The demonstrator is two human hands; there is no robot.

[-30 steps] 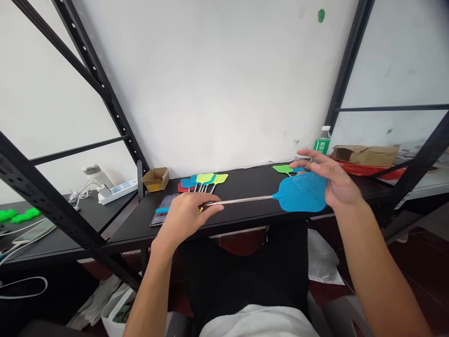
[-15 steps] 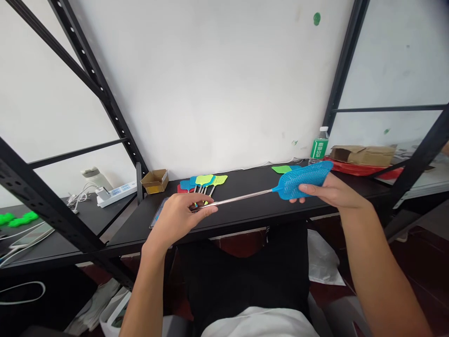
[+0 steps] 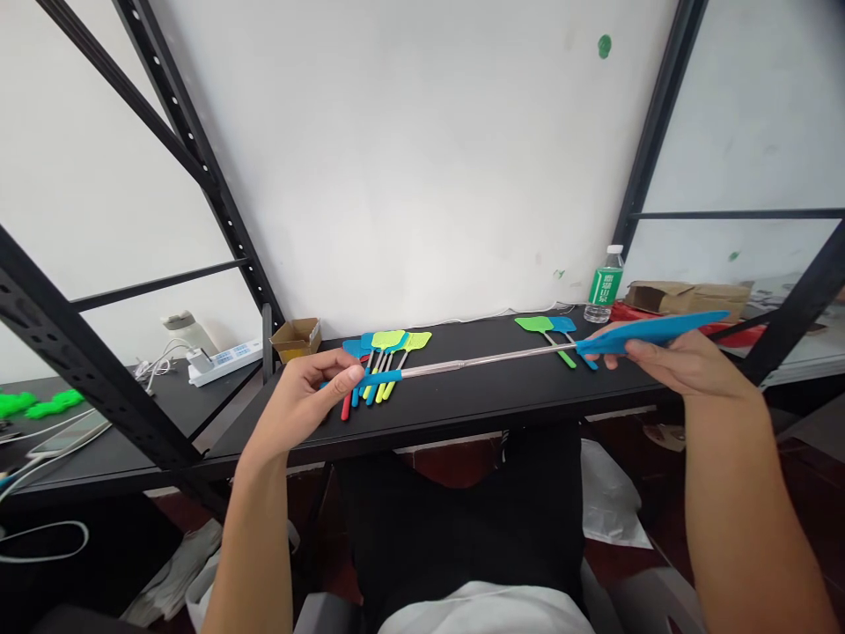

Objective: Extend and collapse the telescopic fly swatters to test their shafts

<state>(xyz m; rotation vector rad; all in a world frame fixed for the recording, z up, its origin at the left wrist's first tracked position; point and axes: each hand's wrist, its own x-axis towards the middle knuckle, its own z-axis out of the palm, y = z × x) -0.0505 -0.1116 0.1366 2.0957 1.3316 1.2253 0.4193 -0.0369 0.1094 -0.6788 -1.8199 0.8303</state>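
A blue fly swatter [image 3: 653, 331] with a thin metal shaft is held level above the black table, between both my hands. My left hand [image 3: 310, 387] is closed on its blue handle, thumb and fingers pinching it. Around the base of the swatter's head, which is seen nearly edge-on, my right hand [image 3: 687, 365] is closed, thumb in front. Behind the left hand lies a fanned group of several fly swatters [image 3: 389, 340] in blue, yellow-green and red. A green fly swatter [image 3: 533, 325] and another blue one [image 3: 562, 325] lie farther right on the table.
At the back left of the table [image 3: 455, 405] stands a small open cardboard box [image 3: 296, 336]. A water bottle [image 3: 604, 286] stands at the back right, near a brown carton [image 3: 687, 298] on red plastic. Black shelf posts rise on both sides; a power strip [image 3: 228, 361] lies left.
My left hand has shifted from the metal shaft to the blue handle. My right hand has gripped the head and moved right; the shaft looks longer, and the head has turned edge-on.
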